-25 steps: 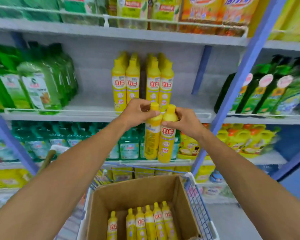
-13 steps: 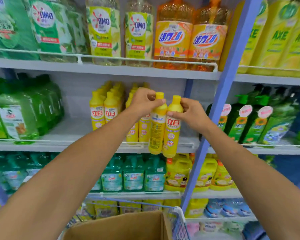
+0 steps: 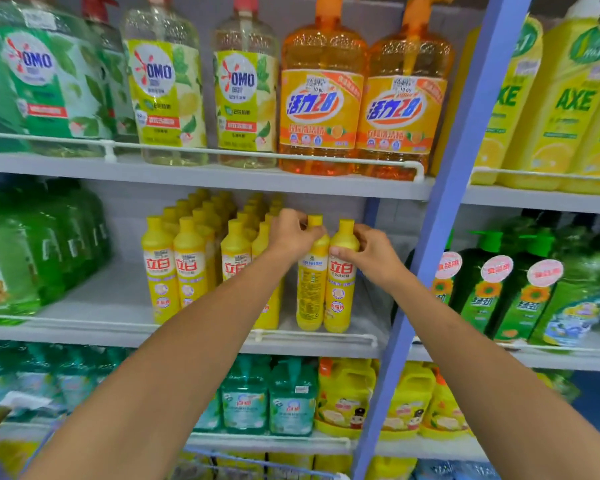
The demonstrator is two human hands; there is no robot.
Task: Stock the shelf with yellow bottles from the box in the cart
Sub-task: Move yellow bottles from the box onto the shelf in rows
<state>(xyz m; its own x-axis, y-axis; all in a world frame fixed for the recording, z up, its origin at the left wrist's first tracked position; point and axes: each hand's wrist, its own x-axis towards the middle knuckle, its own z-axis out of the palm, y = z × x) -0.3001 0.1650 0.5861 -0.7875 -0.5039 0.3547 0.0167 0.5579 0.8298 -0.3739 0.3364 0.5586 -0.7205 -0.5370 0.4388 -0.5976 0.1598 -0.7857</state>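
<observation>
The person's left hand (image 3: 291,233) and right hand (image 3: 368,256) each have fingers closed around the neck of a yellow bottle (image 3: 310,282), the pair side by side at the front of the middle shelf (image 3: 94,306), right of the stocked rows (image 3: 191,258). Whether their bases rest on it cannot be told. Neither is released, and the box is out of view, so what remains is unknown.

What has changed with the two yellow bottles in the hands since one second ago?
Both bottles went up and forward, from above the cart onto the middle shelf, right of the yellow rows. The left hand and right hand still grip the left bottle and right bottle near the caps.
</observation>
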